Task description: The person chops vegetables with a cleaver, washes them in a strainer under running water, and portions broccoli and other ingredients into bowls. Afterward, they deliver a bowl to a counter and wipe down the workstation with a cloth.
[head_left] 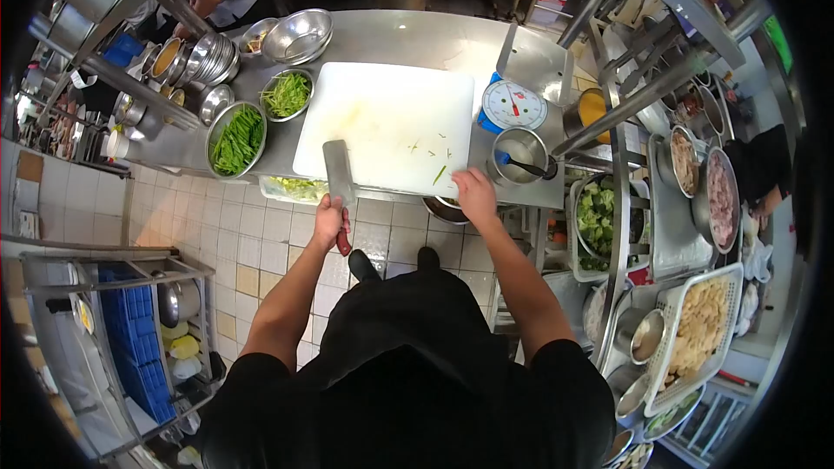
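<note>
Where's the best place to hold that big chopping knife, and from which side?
I'd take the knife by its red handle, coming from the person's side. Its broad blade points away over the white board, while the handle sticks out past the board's near edge, where the left hand holds it.

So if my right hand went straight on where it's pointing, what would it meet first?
Probably the white cutting board, near its front right corner, beside a green scrap; whether your right hand touches the board is unclear.
</note>
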Demonstrator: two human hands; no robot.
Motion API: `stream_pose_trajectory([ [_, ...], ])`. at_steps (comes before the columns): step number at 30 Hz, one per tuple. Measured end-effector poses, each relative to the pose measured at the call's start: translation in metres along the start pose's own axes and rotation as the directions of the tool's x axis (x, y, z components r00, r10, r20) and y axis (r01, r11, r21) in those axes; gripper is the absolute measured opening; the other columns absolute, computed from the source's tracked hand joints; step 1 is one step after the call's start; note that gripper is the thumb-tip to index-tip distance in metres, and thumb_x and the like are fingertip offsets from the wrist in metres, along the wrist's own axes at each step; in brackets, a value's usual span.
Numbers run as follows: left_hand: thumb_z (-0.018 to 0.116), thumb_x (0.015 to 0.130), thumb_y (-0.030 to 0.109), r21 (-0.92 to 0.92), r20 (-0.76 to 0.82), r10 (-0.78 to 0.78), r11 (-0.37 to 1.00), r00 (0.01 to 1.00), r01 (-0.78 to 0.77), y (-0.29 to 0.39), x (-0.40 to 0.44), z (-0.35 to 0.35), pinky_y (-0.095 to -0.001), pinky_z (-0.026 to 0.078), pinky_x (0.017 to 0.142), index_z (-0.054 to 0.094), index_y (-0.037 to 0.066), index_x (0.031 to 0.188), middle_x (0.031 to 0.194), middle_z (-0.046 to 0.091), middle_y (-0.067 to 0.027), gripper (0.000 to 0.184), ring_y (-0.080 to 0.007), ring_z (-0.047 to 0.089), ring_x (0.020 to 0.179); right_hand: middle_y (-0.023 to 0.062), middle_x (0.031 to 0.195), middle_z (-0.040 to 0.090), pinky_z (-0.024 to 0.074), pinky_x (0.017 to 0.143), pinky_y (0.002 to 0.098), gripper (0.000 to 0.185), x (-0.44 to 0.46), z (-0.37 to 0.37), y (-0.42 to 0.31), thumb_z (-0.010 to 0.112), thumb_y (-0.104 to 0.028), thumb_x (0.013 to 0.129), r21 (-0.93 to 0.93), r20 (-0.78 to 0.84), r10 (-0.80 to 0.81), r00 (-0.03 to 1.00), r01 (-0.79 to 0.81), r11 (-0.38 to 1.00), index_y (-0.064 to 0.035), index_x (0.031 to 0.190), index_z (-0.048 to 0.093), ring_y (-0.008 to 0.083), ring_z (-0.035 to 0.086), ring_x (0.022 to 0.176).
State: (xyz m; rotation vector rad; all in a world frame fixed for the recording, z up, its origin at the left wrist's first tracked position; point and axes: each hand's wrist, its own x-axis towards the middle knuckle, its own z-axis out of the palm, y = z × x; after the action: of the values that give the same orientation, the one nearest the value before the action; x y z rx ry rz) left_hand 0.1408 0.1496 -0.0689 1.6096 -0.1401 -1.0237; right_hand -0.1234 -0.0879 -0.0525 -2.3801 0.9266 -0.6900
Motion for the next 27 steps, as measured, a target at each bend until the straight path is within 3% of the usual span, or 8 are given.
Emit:
stream_pose_trajectory([
  [4,0.043,0.102,0.022,0.125,-0.047,-0.006,0.992,0.999,0.011,0.001,-0.006,0.047,-0.0306,0.040,0.034,0.041,0.010,0.094,0.059,0.045,-0.0028,0.015,-0.0142,0.043,0.039,0.0209,0.139,0.045,0.0296,0.112,0.0439,0.038,0.052,0.034,-0.005,0.053,-0.019,0.093,0.000,-0.035,-0.039,0.999,0.039,0.999,-0.0040,0.127,0.056,0.0385,0.035,0.134],
  [8,0.043,0.101,0.025,0.321,-0.123,0.053,0.947,0.991,-0.011,0.004,-0.002,0.096,-0.0335,0.043,0.035,0.042,0.005,0.096,0.057,0.048,-0.0073,0.020,-0.0183,0.052,0.041,0.0274,0.154,0.018,0.0059,0.119,0.0457,0.066,0.062,0.061,-0.009,0.044,-0.039,0.096,-0.170,0.118,0.091,0.989,-0.071,0.983,0.0067,0.142,0.034,0.0384,0.011,0.146],
  [12,0.043,0.101,0.024,0.462,-0.112,0.119,0.885,0.986,-0.054,-0.001,-0.010,0.148,-0.0360,0.043,0.037,0.043,0.002,0.096,0.060,0.052,-0.0114,0.023,-0.0213,0.052,0.041,0.0260,0.154,0.021,0.0104,0.119,0.0464,0.057,0.052,0.062,-0.030,0.046,-0.033,0.097,0.005,0.168,0.072,0.983,-0.074,0.997,0.0037,0.140,0.039,0.0390,0.015,0.145],
  [16,0.042,0.100,0.022,0.471,-0.088,0.089,0.881,0.992,-0.037,-0.012,-0.022,0.202,-0.0402,0.047,0.043,0.045,0.000,0.095,0.064,0.057,-0.0164,0.023,-0.0264,0.059,0.047,0.0263,0.154,0.019,0.0120,0.118,0.0490,0.065,0.057,0.059,-0.020,0.051,-0.034,0.096,0.423,0.050,0.102,0.993,-0.114,0.899,0.0064,0.142,0.031,0.0420,0.014,0.144],
  [19,0.042,0.100,0.020,0.632,-0.093,0.363,0.741,0.927,-0.227,-0.039,-0.015,0.225,-0.0395,0.047,0.043,0.045,0.000,0.096,0.065,0.058,-0.0162,0.021,-0.0259,0.059,0.047,0.0264,0.155,0.016,0.0108,0.118,0.0487,0.068,0.069,0.058,-0.009,0.049,-0.036,0.096,0.228,-0.001,0.048,0.999,-0.047,0.972,0.0048,0.146,0.026,0.0432,0.014,0.144],
  [22,0.042,0.099,0.018,0.525,-0.038,0.246,0.830,0.969,-0.190,-0.044,-0.015,0.241,-0.0369,0.046,0.042,0.044,0.001,0.096,0.065,0.057,-0.0153,0.017,-0.0239,0.057,0.046,0.0247,0.156,0.016,0.0088,0.119,0.0466,0.066,0.066,0.062,-0.008,0.042,-0.036,0.099,0.239,0.109,0.093,0.990,-0.117,0.964,0.0049,0.147,0.023,0.0389,0.014,0.145],
  [25,0.044,0.097,0.017,0.427,0.058,0.209,0.879,0.976,-0.213,-0.041,-0.011,0.231,-0.0518,0.048,0.061,0.048,0.001,0.098,0.074,0.062,-0.0250,0.017,-0.0440,0.062,0.067,0.0240,0.156,0.019,0.0089,0.119,0.0459,0.062,0.062,0.060,-0.003,0.037,-0.033,0.101,0.335,0.103,0.111,0.988,-0.140,0.932,0.0065,0.147,0.024,0.0361,0.015,0.146],
  [27,0.042,0.099,0.015,0.276,0.125,0.046,0.958,0.991,-0.079,-0.032,-0.025,0.216,-0.0381,0.043,0.046,0.048,0.003,0.099,0.065,0.053,-0.0119,0.014,-0.0254,0.052,0.049,0.0245,0.155,0.018,0.0094,0.119,0.0455,0.061,0.056,0.061,-0.007,0.037,-0.032,0.101,0.376,0.087,0.142,0.986,-0.164,0.912,0.0068,0.147,0.024,0.0365,0.016,0.146],
])
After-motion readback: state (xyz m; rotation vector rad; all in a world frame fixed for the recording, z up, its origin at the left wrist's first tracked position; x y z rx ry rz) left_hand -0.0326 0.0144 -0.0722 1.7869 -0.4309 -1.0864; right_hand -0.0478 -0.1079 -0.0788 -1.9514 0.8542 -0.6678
